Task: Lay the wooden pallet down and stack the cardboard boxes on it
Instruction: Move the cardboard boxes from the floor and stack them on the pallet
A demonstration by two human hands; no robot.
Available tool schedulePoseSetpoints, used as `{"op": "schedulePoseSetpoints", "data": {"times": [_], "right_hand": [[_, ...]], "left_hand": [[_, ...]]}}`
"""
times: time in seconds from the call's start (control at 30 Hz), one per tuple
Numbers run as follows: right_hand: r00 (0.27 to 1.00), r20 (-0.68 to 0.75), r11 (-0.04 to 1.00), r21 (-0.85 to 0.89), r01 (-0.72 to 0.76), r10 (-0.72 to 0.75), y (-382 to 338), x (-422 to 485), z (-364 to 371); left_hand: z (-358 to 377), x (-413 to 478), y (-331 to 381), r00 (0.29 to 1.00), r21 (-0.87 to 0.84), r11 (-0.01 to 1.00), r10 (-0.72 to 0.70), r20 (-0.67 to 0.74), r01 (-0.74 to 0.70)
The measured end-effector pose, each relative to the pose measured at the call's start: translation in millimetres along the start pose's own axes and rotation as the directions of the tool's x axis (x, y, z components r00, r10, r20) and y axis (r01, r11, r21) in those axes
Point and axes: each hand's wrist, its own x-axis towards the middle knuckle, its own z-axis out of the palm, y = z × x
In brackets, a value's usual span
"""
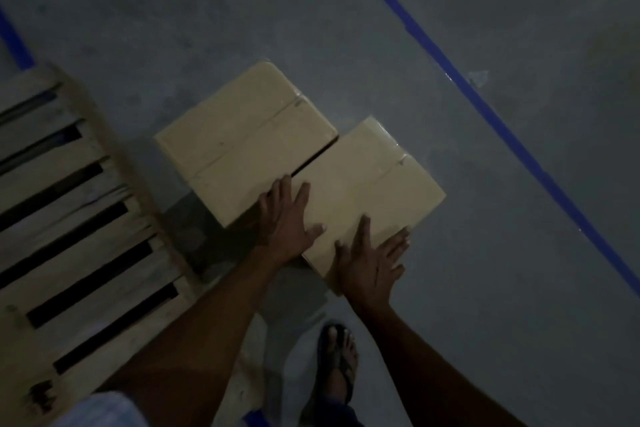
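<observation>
Fingers [364,229] spread, we press our left hand [285,222] and right hand [372,263] flat on the nearer cardboard box [374,180], which is on the floor [485,253] right of the wooden pallet [69,218]. Its long axis points away from us, and our left hand is nearer the pallet.

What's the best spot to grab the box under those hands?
Probably the near box by its near and far walls, palms low: those stand free, while the other box crowds its left side. Left hand and right hand lie flat on top.
</observation>
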Motion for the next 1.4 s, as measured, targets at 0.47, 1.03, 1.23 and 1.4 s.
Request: {"op": "schedulePoseSetpoints", "data": {"times": [0.47, 1.03, 1.23, 1.4], "right_hand": [[0.952, -0.094, 0.925, 0.280, -0.257, 0.293, -3, -27, -48], [0.947, 0.192, 0.953, -0.113, 0.280, -0.256, -126, -240, -320], [0.939, 0.075, 0.832, 0.491, 0.259, -0.337, -167, -267, -374], [0.858, 0.083, 0.686, 0.641, 0.343, -0.507, -207, -256, -411]], "left_hand": [[-48, -31, 16, 0.996, -0.494, 0.868, -0.001, -0.084, -0.041], [-294, -275, -22, 0.961, -0.950, 0.310, -0.269, -0.057, 0.030], [-378, -308, -22, 0.902, -0.954, 0.299, -0.405, -0.153, -0.027], [-426, -320, -19, 0.794, -0.993, 0.114, -0.605, -0.058, 0.014]]}}
